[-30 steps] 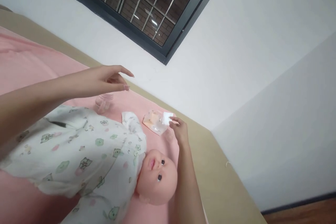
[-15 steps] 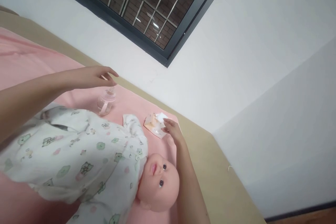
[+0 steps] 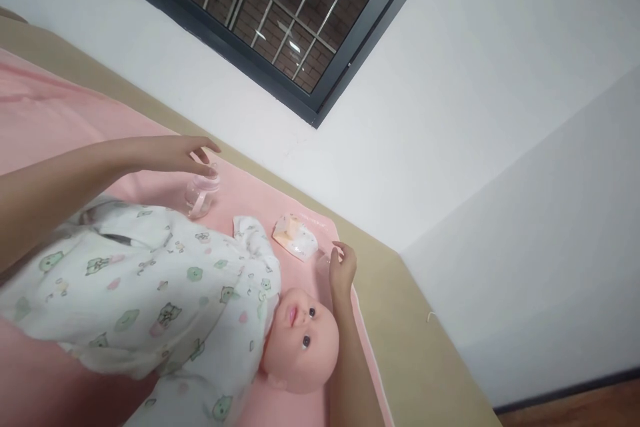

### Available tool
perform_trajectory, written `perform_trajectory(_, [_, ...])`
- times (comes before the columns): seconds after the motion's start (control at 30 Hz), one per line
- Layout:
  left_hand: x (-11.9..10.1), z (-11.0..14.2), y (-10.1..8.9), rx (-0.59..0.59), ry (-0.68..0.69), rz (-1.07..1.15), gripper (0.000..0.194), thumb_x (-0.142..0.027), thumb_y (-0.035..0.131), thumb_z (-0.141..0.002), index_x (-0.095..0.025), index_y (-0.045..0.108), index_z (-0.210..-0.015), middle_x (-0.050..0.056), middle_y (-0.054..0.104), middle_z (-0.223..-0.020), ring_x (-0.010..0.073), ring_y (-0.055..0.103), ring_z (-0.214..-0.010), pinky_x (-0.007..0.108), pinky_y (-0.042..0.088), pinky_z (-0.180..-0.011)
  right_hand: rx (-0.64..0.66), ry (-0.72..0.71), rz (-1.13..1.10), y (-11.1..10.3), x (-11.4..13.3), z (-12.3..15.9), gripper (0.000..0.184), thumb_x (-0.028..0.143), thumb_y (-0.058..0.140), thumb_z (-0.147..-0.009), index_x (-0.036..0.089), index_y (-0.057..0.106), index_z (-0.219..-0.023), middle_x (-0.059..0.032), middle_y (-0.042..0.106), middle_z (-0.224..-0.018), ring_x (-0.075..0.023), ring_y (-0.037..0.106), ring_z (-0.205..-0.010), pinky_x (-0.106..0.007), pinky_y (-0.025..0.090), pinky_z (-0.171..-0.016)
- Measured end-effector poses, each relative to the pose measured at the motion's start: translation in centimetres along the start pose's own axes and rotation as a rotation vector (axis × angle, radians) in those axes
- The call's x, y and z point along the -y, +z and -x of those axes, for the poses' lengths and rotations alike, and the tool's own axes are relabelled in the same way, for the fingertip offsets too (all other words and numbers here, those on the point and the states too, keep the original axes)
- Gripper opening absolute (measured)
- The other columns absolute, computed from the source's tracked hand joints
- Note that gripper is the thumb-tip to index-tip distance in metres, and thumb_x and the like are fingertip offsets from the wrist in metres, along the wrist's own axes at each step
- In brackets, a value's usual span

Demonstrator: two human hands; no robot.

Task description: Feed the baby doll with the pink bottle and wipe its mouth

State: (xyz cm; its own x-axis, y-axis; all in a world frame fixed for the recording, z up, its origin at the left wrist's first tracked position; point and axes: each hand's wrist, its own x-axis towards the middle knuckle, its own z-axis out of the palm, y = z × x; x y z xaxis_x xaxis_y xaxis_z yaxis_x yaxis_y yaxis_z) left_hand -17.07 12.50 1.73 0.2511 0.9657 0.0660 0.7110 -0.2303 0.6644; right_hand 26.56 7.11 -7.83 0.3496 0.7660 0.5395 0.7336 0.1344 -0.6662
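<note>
A baby doll [image 3: 299,340] in a white printed romper [image 3: 150,280] lies on a pink blanket [image 3: 40,127]. My left hand [image 3: 183,150] reaches across the doll, fingers spread and slightly bent, right over the top of a clear pink baby bottle [image 3: 200,192]; whether it touches the bottle I cannot tell. My right hand [image 3: 343,268] hovers beside the doll's head with loosely curled fingers and nothing in them. It is a little to the right of a small wipes pack [image 3: 295,245] lying on the blanket.
The blanket covers a tan bed surface [image 3: 415,353] that runs along a white wall [image 3: 450,113]. A dark-framed barred window [image 3: 280,7] is above. A strip of wooden floor [image 3: 575,407] shows at the lower right.
My right hand let go of the wipes pack's white flap and drew back to the right. My left hand came down and back, from above the blanket to just over the bottle.
</note>
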Motion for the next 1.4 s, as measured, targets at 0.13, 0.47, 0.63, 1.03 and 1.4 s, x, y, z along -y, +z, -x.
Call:
perform_trajectory(0.13, [0.9, -0.4, 0.7, 0.095, -0.017, -0.030, 0.083, -0.055, 0.059, -0.076, -0.020, 0.026, -0.143, 0.015, 0.047, -0.136, 0.0265, 0.055, -0.111, 0.040, 0.038, -0.097, -0.043, -0.026, 0.120, -0.1, -1.4, 1.0, 0.034, 0.030, 0.043, -0.079, 0.015, 0.061, -0.103, -0.0148, 0.059, -0.113, -0.0284, 0.049, -0.113, -0.043, 0.035, -0.099])
perform_trajectory(0.47, [1.7, -1.1, 2.2, 0.226, -0.030, -0.093, 0.103, -0.048, 0.058, -0.061, -0.013, 0.014, -0.148, 0.014, 0.043, -0.143, 0.0287, 0.050, -0.118, 0.032, 0.041, -0.093, 0.264, -0.070, 0.179, 1.2, 0.4, -3.5, 0.032, 0.016, 0.039, -0.078, 0.018, 0.064, -0.098, -0.0085, 0.063, -0.112, -0.0233, 0.053, -0.112, -0.037, 0.041, -0.097])
perform_trajectory(0.63, [2.8, -1.8, 2.5, 0.235, 0.020, -0.100, 0.102, -0.044, 0.060, -0.061, -0.015, 0.015, -0.148, 0.012, 0.044, -0.143, 0.0280, 0.051, -0.116, 0.031, 0.042, -0.093, 0.432, -0.013, 0.168, 3.4, 0.5, -6.0, 0.033, 0.007, 0.041, -0.074, 0.019, 0.067, -0.090, -0.0050, 0.068, -0.104, -0.0173, 0.062, -0.097, -0.029, 0.047, -0.087])
perform_trajectory(1.03, [3.1, -1.5, 2.2, 0.237, 0.125, -0.055, 0.084, -0.029, 0.061, -0.060, -0.017, 0.036, -0.138, 0.011, 0.054, -0.132, 0.0310, 0.053, -0.113, 0.037, 0.044, -0.092, 0.503, 0.165, 0.135, 6.5, -0.5, -8.7, 0.018, 0.014, 0.065, -0.056, 0.017, 0.065, -0.073, -0.0030, 0.067, -0.069, -0.0181, 0.062, -0.069, -0.028, 0.047, -0.065])
perform_trajectory(1.4, [2.5, -1.3, 2.2, 0.182, 0.145, -0.101, 0.074, -0.028, 0.059, -0.061, -0.016, 0.043, -0.133, 0.009, 0.055, -0.132, 0.0255, 0.055, -0.112, 0.030, 0.047, -0.089, 0.551, 0.322, -0.051, 6.1, -0.5, -7.9, 0.020, 0.017, 0.064, -0.052, 0.018, 0.044, -0.052, 0.0083, 0.039, -0.042, -0.0067, 0.038, -0.043, -0.021, 0.031, -0.046])
